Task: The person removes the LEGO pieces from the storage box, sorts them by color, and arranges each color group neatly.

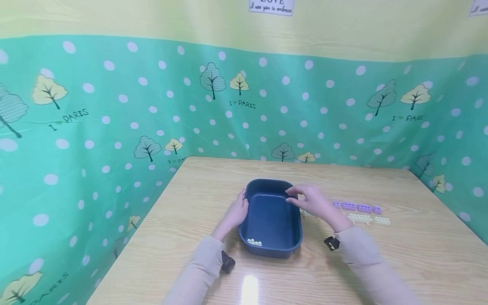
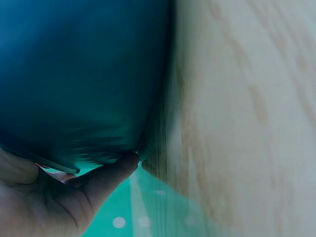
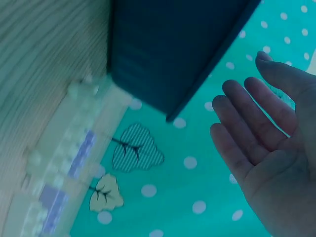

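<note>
A dark blue rectangular bin (image 1: 270, 253) stands on the table with small cream toy bricks (image 1: 254, 242) in its near left corner. My left hand (image 1: 237, 210) grips the bin's left wall; in the left wrist view a finger (image 2: 111, 177) lies along the outside, down toward the table. Over the bin's far right rim is my right hand (image 1: 310, 200), with nothing between its thumb and fingers. The right wrist view shows this hand (image 3: 276, 163) with its fingers spread and gently bent, apart from the bin wall (image 3: 168, 54).
Right of the bin, purple bricks (image 1: 348, 206) lie in a row, with cream bricks (image 1: 360, 218) in front of them. More cream pieces sit partly hidden behind the right hand. A green dotted curtain (image 1: 267, 114) hangs behind the wooden table (image 1: 183, 203).
</note>
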`<state>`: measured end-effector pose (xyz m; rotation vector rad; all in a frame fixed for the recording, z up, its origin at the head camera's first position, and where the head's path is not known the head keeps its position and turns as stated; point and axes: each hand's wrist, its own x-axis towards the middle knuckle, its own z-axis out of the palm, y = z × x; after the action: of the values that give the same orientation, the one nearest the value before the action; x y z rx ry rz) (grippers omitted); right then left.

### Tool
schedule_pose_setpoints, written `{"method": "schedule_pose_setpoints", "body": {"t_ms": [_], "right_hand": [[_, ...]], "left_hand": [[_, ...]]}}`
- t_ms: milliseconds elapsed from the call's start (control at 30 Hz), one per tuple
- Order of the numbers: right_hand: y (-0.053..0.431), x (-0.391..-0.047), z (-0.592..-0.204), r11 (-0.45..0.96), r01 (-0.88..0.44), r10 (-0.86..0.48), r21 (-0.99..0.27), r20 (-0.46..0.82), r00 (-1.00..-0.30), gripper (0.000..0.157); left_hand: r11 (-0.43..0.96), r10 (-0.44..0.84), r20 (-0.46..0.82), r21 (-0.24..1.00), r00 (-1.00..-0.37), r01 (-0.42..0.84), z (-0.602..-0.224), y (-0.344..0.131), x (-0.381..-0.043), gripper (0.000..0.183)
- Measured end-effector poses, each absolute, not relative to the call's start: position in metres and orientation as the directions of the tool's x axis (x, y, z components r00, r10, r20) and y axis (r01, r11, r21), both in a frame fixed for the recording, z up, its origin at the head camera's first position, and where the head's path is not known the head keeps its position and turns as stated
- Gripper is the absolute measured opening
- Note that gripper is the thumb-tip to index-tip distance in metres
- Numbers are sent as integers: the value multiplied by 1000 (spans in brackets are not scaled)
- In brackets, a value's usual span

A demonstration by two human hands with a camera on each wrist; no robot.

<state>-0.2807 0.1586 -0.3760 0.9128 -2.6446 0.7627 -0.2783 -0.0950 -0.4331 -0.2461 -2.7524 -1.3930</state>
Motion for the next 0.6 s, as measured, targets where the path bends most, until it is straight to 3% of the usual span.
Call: {"method": "schedule_pose_setpoints", "body": {"t_ms": [167,600], "right_hand": [[144,-280,-382,623,-694,-568,-360,401,-719,26],[110,-269,-397,541,-752,-705,-375,286,-649,23]], "left_hand": [[590,117,103,793,-988,152,-434,-95,-279,49],[586,115,102,796,-988,151,-434,-96,-280,50]]}}
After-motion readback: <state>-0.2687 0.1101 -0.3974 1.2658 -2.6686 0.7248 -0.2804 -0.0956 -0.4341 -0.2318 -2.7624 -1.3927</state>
